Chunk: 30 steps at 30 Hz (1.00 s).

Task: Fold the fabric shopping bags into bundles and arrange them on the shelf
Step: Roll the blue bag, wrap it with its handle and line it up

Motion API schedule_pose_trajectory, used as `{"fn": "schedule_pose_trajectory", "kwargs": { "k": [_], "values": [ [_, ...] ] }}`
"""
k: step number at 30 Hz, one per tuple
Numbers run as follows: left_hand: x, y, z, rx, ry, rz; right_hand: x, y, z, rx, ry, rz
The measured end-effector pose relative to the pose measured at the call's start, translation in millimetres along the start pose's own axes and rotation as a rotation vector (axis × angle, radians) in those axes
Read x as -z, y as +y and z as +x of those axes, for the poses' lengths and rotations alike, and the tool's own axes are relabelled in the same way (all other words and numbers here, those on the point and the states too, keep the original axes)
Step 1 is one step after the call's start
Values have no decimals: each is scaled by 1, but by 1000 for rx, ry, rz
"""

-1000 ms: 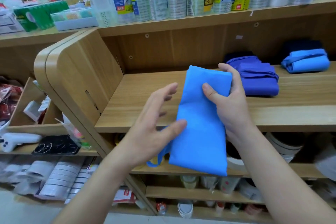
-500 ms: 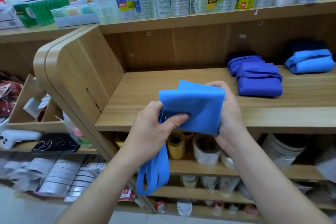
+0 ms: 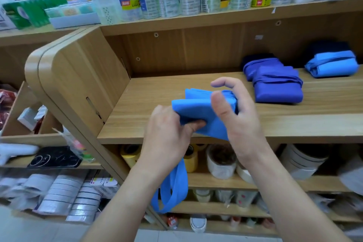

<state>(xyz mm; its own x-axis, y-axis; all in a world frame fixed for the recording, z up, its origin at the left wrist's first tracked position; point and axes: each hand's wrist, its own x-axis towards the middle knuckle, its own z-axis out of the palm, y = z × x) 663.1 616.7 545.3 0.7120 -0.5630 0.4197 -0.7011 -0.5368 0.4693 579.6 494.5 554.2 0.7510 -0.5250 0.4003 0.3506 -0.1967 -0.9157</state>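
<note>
Here the light blue bag [image 3: 193, 109], folded into a thick pad, is held in the air over the front edge of the wooden shelf [image 3: 304, 125], toward its left half and clear of the board. The left hand [image 3: 169, 135] grips the pad's lower left corner, fingers curled around the fabric and the thumb tucked against its underside. The right hand [image 3: 238, 122] pinches the pad's right end, with the thumb pressed on the near face and the other fingers wrapped behind, while the index finger arches free above the fold. The bag's handles [image 3: 174, 188] hang in a loop below the left wrist, in front of the lower shelves. A dark blue bundle [image 3: 277, 88] lies on the shelf toward its back right, and a light blue bundle [image 3: 332, 66] sits near the back right corner, just apart from it.
</note>
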Motion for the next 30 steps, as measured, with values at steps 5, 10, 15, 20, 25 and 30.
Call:
{"fn": "schedule_pose_trajectory", "kwargs": {
  "k": [5,10,15,20,25,30],
  "values": [
    [-5,-4,0,-95,-179,187,-9,8,-5,146,276,-226],
    [-5,-11,-1,40,-290,-287,-7,15,0,258,293,-263],
    [3,-4,7,38,-325,-573,-9,21,1,164,243,-102],
    [10,-7,9,-45,-249,-450,14,17,13,-5,-112,-355],
    [12,0,9,-206,-283,-250,29,-5,30,74,-504,-825],
    [11,4,15,-218,-325,-369,22,12,34,241,-317,-661]
  ]
}}
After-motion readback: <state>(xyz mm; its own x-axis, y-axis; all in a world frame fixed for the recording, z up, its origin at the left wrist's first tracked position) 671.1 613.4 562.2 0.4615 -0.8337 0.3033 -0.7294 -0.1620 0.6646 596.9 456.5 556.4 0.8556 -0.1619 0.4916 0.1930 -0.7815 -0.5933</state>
